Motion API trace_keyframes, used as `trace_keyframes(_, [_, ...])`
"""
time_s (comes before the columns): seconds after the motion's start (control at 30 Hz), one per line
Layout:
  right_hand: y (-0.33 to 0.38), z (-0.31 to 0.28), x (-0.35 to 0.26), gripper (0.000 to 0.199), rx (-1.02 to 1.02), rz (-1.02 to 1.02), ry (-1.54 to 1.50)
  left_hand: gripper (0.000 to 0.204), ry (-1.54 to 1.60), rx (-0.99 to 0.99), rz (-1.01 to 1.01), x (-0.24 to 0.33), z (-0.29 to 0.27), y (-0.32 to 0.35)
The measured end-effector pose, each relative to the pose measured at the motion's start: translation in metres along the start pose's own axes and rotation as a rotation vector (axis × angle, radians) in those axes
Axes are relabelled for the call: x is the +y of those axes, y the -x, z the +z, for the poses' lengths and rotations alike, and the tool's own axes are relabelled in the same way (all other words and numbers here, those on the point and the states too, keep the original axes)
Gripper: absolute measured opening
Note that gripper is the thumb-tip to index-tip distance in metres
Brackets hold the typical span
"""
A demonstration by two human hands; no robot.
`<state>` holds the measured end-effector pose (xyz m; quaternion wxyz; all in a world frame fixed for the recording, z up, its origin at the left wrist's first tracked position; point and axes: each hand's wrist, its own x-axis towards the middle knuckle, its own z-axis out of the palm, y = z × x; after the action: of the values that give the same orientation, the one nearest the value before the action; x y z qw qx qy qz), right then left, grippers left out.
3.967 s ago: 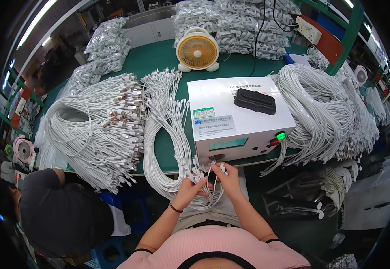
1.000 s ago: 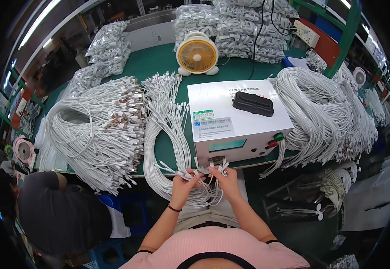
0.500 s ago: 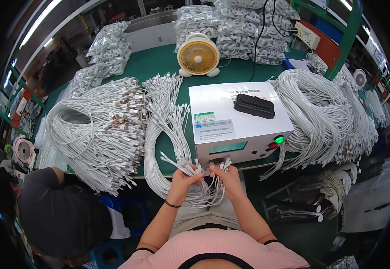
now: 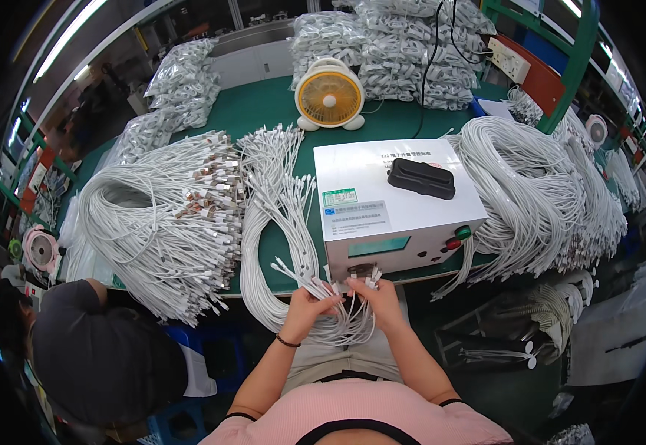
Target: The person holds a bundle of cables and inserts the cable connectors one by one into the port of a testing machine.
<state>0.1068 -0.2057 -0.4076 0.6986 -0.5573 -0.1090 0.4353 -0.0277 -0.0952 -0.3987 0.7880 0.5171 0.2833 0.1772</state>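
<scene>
Holding: left hand [image 4: 304, 310] closed around a fan of white cable ends [image 4: 315, 285], plugs splayed up and left, just below the table edge.
Right hand: right hand [image 4: 371, 295] pinching one or two plugs between fingertips, right at the front socket of the white tester box [image 4: 393, 208].
Cable bundle: looped white cables [image 4: 278, 222] run from the hands up across the green table [image 4: 264, 111]; slack hangs over the lap.
Judgement, technique: feed one plug at a time, squared to the socket; keep the left grip loose enough to release single ends without tangling.
Watch: red and green lamps [image 4: 458, 237] on the box front.
Nearby: large cable coil [image 4: 152, 222] at left, another pile [image 4: 538, 193] at right, small yellow fan [image 4: 330, 96] behind, a second person's dark cap [image 4: 100, 356] lower left.
</scene>
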Motion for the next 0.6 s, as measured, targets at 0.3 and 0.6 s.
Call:
trace_keyframes(0.3, [-0.004,0.005,-0.016,0.017,-0.011,0.035,-0.056,0.02,0.035,0.04,0.023,0.011,0.003,-0.008])
trace_keyframes(0.6, [0.002,0.005,-0.01,0.018,-0.088,-0.031,0.256,0.018,-0.096,-0.029,0.033,0.003,0.0,-0.006])
